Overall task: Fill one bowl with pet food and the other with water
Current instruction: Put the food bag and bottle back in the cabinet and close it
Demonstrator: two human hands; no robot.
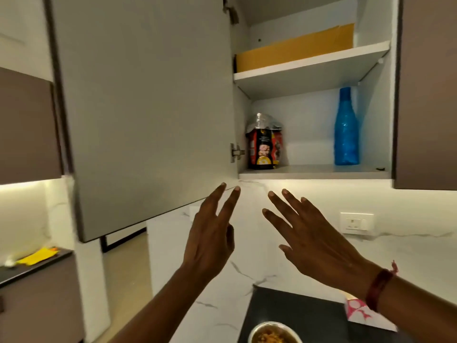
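Observation:
An upper cabinet stands open. On its lower shelf (pixel 314 170) a dark pet food bag (pixel 264 147) with a crumpled foil top sits at the left, and a blue water bottle (pixel 346 129) stands upright at the right. Both hands are raised below the shelf, fingers spread, holding nothing. My left hand (pixel 210 233) has its fingertips near the bottom corner of the open door (pixel 148 107). My right hand (pixel 311 238) wears a red thread at the wrist. A steel bowl (pixel 273 334) holding brown pet food shows at the bottom edge, on a dark counter. A second bowl is not in view.
A flat yellow-brown package (pixel 294 49) lies on the upper shelf. A white wall socket (pixel 356 222) is on the marble backsplash at the right. A pink and white carton (pixel 361 315) sits on the counter near my right wrist. Yellow cloth (pixel 37 256) lies on a left counter.

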